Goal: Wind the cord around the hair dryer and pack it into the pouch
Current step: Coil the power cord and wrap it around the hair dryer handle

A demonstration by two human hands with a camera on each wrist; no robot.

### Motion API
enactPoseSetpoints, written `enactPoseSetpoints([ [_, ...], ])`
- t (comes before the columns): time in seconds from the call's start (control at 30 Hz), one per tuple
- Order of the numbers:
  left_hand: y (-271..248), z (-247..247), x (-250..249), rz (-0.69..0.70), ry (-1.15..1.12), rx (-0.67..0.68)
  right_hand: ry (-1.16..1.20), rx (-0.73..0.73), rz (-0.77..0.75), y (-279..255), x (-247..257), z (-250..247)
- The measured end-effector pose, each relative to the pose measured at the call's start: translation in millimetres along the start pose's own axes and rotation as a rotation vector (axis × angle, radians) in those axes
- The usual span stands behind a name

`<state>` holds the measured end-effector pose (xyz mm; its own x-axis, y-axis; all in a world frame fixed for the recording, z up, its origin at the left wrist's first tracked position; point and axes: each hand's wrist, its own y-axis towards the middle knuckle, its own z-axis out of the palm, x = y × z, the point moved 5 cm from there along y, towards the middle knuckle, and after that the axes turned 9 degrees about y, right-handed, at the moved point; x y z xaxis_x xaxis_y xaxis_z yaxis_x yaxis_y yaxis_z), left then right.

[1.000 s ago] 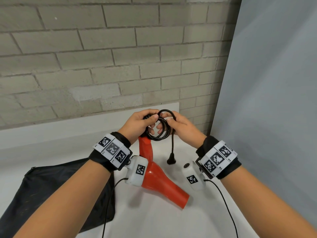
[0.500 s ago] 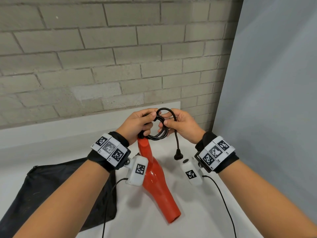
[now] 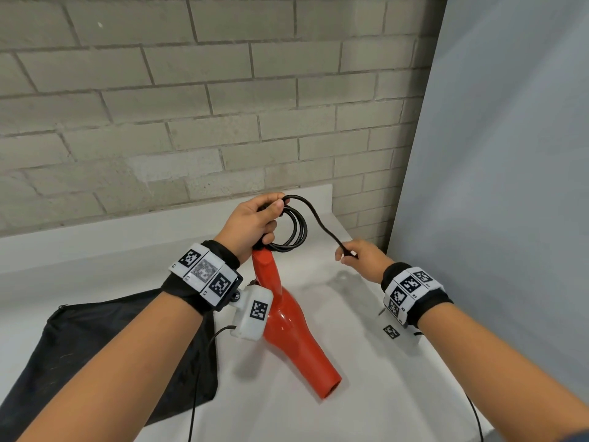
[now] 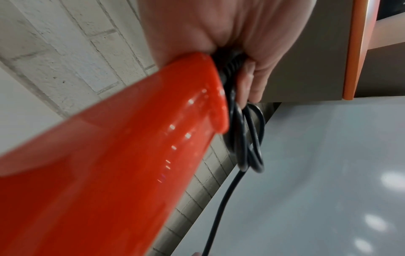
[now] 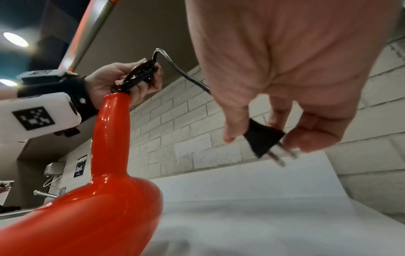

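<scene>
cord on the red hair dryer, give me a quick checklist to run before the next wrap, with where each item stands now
1. Coils secured: ok. The left hand grips the wound loops of the cord at the handle end of the hair dryer.
2. Free end controlled: ok. The right hand pinches the plug, prongs exposed.
3. Slack left to wind: ok, one loose stretch runs between the hands.
4. Cord free of knots: cannot tell inside the left hand.
5. Pouch within reach: ok, lying flat on the table left of the dryer.
6. Pouch mouth open: cannot tell.
</scene>
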<state>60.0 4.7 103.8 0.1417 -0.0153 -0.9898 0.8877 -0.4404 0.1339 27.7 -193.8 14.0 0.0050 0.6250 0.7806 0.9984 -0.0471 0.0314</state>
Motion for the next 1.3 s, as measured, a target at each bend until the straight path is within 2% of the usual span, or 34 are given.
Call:
enactPoseSetpoints([
  [0.07, 0.5, 2.2, -0.2, 0.003, 0.005, -0.002, 0.043, -0.097, 0.015, 0.2, 5.8, -6.3],
  [0.13, 1.6, 3.0, -0.3, 0.008, 0.014, -0.006, 0.226, -0.217, -0.009, -0.9, 17.4, -13.2],
  [0.23, 4.5, 3.0, 1.2, 0.007, 0.021, -0.029, 0.488, -0.487, -0.172, -10.5, 47.3, -27.6],
  [0.3, 6.4, 3.7, 2.1, 0.004, 0.021, -0.039, 0.68, -0.574, -0.307, -20.7, 70.4, -32.4],
  [0.4, 9.0, 4.3, 2.8, 0.0, 0.042, -0.044, 0.832, -0.487, -0.415, -30.7, 99.4, -26.2],
  [0.53, 9.6, 4.5, 2.7, -0.01, 0.054, -0.03, 0.666, -0.417, -0.376, -27.2, 105.4, -7.6],
  [0.63, 7.6, 7.4, 2.3, -0.022, 0.08, -0.011, 0.524, -0.421, -0.358, -23.2, 104.5, 3.3],
  [0.77, 6.1, 14.0, 1.4, -0.013, 0.121, 0.022, 0.344, -0.489, -0.428, -21.5, 110.1, 13.0],
  [0.87, 4.4, 19.4, 2.2, -0.013, 0.148, 0.039, 0.349, -0.505, -0.429, -13.6, 111.4, 13.1],
  [0.97, 4.2, 19.0, 1.2, 0.008, 0.159, 0.048, 0.371, -0.375, -0.391, -3.5, 111.4, 14.9],
  [1.13, 1.3, 18.2, -0.9, 0.023, 0.115, 0.085, 0.317, -0.128, -0.411, -3.8, 104.2, 18.6],
  [1.3, 2.6, 17.6, -1.7, 0.052, 0.131, 0.039, 0.17, -0.082, -0.386, -14.6, 73.9, 18.6],
])
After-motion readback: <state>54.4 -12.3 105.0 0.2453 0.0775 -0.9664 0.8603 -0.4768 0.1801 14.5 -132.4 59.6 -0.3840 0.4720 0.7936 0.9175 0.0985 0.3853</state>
